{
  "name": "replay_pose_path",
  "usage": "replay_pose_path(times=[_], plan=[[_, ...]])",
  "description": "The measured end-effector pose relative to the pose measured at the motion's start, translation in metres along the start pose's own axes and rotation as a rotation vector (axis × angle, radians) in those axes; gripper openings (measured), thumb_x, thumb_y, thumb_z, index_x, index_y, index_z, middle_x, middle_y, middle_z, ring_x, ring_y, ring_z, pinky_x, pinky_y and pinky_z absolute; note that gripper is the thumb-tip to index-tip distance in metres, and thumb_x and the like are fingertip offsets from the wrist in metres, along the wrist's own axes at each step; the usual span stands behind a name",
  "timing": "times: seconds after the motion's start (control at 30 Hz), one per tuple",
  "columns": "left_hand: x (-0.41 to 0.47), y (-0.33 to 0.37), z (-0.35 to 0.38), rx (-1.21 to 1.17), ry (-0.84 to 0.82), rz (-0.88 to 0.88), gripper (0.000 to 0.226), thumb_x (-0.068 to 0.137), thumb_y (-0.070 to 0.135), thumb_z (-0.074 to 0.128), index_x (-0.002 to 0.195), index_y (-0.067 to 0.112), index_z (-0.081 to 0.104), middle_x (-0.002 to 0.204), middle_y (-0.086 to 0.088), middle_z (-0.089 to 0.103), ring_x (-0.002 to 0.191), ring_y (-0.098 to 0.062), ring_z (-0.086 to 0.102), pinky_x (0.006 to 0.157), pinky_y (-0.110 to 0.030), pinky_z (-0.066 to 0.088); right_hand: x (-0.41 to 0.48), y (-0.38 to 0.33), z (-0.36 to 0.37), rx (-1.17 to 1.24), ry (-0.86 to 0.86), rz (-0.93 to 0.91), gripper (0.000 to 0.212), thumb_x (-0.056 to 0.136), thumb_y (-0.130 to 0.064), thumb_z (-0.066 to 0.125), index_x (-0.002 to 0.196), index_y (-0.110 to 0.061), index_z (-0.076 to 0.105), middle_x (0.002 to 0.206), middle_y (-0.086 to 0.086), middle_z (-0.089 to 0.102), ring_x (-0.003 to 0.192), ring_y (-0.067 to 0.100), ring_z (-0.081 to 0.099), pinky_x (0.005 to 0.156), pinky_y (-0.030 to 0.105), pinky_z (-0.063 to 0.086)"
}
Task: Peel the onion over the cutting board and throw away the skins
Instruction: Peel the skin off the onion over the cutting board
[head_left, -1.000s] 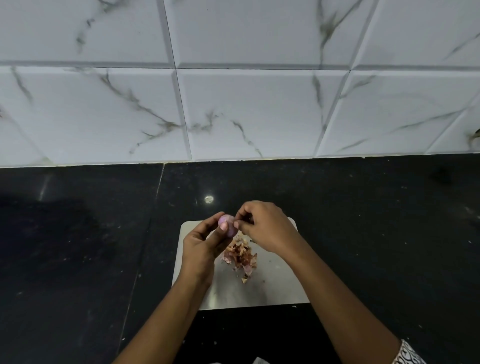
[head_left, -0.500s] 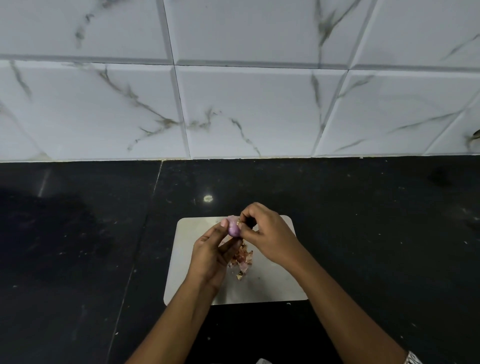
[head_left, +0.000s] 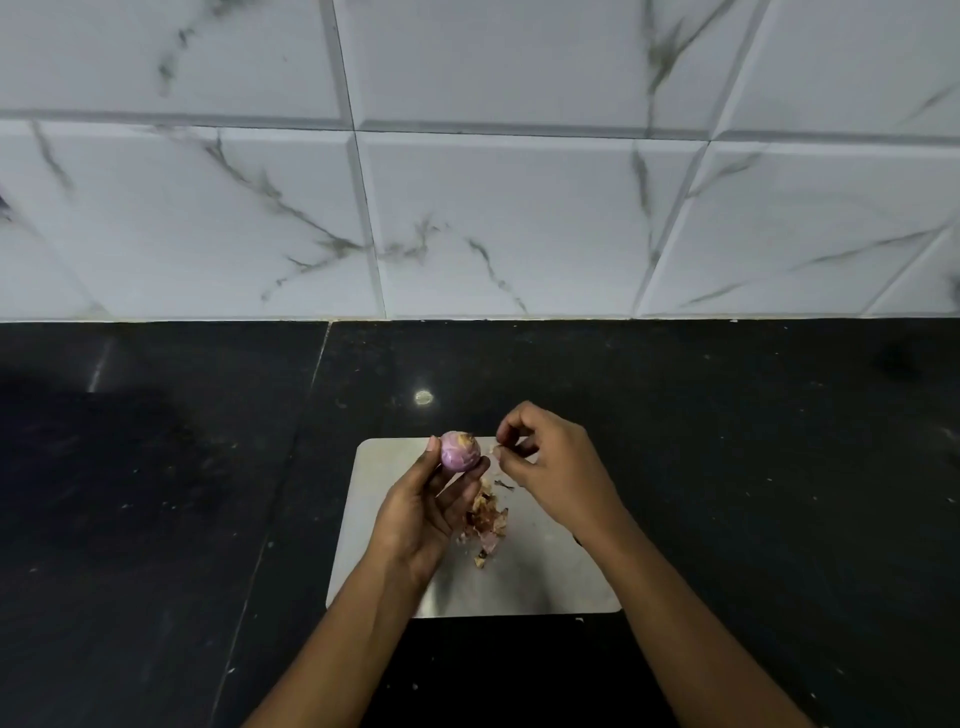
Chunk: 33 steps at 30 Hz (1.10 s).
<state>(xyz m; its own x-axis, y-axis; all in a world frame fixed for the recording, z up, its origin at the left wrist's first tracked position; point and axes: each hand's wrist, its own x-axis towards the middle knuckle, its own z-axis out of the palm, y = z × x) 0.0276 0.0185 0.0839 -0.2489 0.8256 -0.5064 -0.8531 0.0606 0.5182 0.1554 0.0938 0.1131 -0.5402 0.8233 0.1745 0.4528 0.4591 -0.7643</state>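
Onion (head_left: 459, 451) pinched by fingers (head_left: 432, 460) of upturned left hand (head_left: 421, 514); right hand (head_left: 553, 460) alongside, fingers pinching skin scrap (head_left: 495, 450).

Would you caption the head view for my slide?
Left hand holds onion above cutting board; right hand pinches a skin scrap.

Purple onion (head_left: 459, 451) above skins (head_left: 487, 519) on cutting board (head_left: 545, 587)

Tiled wall above a dark counter

The wall (head_left: 493, 208) is covered in white, grey-veined tiles; a small light spot (head_left: 424, 397) is reflected on the black speckled counter (head_left: 753, 467).
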Motion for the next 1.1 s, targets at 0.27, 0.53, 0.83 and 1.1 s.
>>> replay_pose_path(times=[0.27, 0.53, 0.83, 1.1], plan=[[0.004, 0.005, -0.012, -0.047, 0.04, -0.035, 0.028, 0.096, 0.025, 0.049, 0.105, 0.001, 0.062, 0.095, -0.021, 0.072, 0.078, -0.025, 0.073, 0.063, -0.027, 0.059, -0.01, 0.03, 0.027, -0.271, -0.325, 0.125, 0.028, 0.086, -0.011, 0.059, 0.112, -0.022, 0.061, 0.114, -0.004, 0.057, 0.102, 0.011, 0.058, 0.085, 0.024, 0.047], [0.004, 0.002, -0.013, -0.034, 0.05, -0.061, 0.034, 0.093, 0.031, 0.052, 0.103, 0.0, 0.064, 0.089, -0.021, 0.073, 0.073, -0.021, 0.073, 0.054, -0.023, 0.058, -0.009, 0.026, 0.022, -0.241, -0.354, 0.131, 0.027, 0.088, -0.009, 0.053, 0.113, -0.017, 0.061, 0.113, -0.004, 0.054, 0.102, 0.014, 0.056, 0.075, 0.018, 0.038], [0.005, 0.0, -0.008, 0.024, 0.023, -0.038, 0.041, 0.082, 0.031, 0.059, 0.107, -0.001, 0.063, 0.09, -0.017, 0.073, 0.074, -0.019, 0.073, 0.07, -0.025, 0.057, -0.003, 0.008, 0.027, -0.049, 0.042, -0.149, 0.013, 0.086, -0.013, 0.059, 0.096, -0.017, 0.065, 0.094, -0.005, 0.063, 0.084, 0.007, 0.06, 0.072, 0.031, 0.052], [0.004, -0.003, -0.001, 0.127, 0.026, -0.031, 0.032, 0.093, 0.032, 0.052, 0.098, 0.005, 0.067, 0.071, -0.007, 0.073, 0.057, -0.01, 0.069, 0.054, -0.019, 0.057, 0.004, 0.011, 0.038, -0.003, 0.043, -0.141, 0.027, 0.074, -0.025, 0.075, 0.099, -0.022, 0.066, 0.094, -0.011, 0.058, 0.081, 0.004, 0.057, 0.069, 0.024, 0.05]])
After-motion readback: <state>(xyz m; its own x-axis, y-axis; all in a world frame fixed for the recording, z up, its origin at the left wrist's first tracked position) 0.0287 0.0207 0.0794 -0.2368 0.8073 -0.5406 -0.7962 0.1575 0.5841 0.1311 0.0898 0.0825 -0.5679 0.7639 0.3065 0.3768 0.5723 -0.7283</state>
